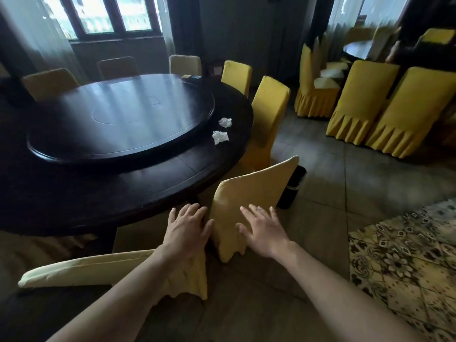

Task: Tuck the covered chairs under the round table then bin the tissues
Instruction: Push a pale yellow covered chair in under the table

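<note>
Covered chair (249,193): pale yellow slipcover, pleated hem. Left hand (187,228) and right hand (261,233) flat, fingers spread, against its back. Two crumpled white tissues (222,130) on round table (148,188).

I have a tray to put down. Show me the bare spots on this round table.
Free: the turntable top, and the table's near rim left of the left hand. Crowded: the right rim, where two tissues lie beside the chairs.

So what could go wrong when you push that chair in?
The chair looks tilted, and both the left hand and right hand only press flat on its loose cover, so it might slip or tip. The black bin stands close beside it and could get knocked.
</note>
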